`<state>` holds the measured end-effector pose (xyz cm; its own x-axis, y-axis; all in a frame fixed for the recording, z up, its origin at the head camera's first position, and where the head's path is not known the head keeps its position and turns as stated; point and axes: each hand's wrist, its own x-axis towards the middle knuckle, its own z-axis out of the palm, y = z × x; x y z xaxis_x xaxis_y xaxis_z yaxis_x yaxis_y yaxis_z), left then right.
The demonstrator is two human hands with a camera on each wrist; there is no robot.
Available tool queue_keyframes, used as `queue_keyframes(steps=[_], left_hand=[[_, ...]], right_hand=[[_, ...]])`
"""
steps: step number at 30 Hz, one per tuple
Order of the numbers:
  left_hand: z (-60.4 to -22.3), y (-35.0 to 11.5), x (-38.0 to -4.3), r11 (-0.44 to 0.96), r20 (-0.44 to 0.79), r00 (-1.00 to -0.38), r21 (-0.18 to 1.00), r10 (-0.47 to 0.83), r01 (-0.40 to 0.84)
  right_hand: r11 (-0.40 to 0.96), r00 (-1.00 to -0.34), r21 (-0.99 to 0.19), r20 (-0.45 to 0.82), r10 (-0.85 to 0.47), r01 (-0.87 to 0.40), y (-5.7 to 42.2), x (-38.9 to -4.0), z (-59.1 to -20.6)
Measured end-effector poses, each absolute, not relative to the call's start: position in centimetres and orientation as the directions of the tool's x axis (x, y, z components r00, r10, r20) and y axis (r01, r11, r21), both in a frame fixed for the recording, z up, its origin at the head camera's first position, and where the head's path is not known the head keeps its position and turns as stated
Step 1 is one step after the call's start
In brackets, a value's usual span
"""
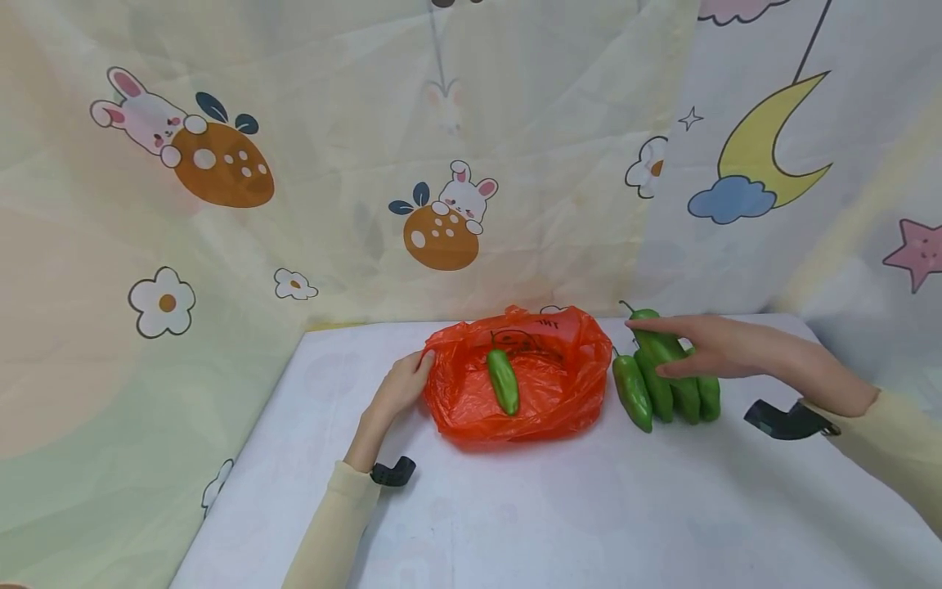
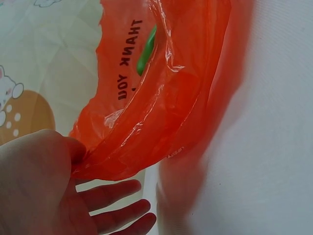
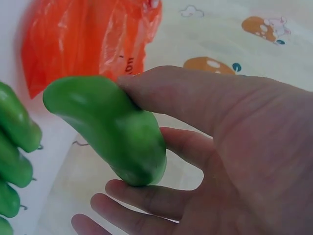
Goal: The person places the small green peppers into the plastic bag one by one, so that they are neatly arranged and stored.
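Observation:
A thin red plastic bag (image 1: 545,413) lies with its mouth spread, one green chili pepper (image 1: 504,383) inside it. My left hand (image 1: 401,383) pinches the bag's left rim between thumb and forefinger. The left wrist view shows its other fingers (image 2: 120,215) extended below the rim. To the right of the bag, my right hand (image 1: 717,348) holds another green chili pepper (image 3: 117,129) between thumb and fingers, raised over several more green chili peppers (image 1: 633,394) on the table. That held pepper's stem end is out of sight in the right wrist view.
The white table (image 1: 515,515) ends at a patterned cloth backdrop (image 1: 353,164) just behind the bag and peppers. Each wrist carries a dark strap mount (image 1: 393,472). The grouped peppers lie side by side near the bag's right wall.

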<state>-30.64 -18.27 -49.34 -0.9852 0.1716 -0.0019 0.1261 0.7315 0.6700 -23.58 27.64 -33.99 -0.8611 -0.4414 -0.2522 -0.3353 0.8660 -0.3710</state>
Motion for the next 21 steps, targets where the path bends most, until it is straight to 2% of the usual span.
queue_keyframes(steps=[12, 21], left_hand=[[-49.5, -18.4, -30.6, 0.726, 0.007, -0.985, 0.674, 0.174, 0.133], [-49.5, -18.3, -30.6, 0.721, -0.006, -0.985, 0.681, 0.175, 0.124]], right_hand=[[0.858, -0.828, -0.361, -0.295, -0.477, -0.366, 24.8, -24.2, -32.2], [0.834, -0.786, -0.397, -0.335, -0.52, -0.383, 22.5, -24.4, -31.5]])
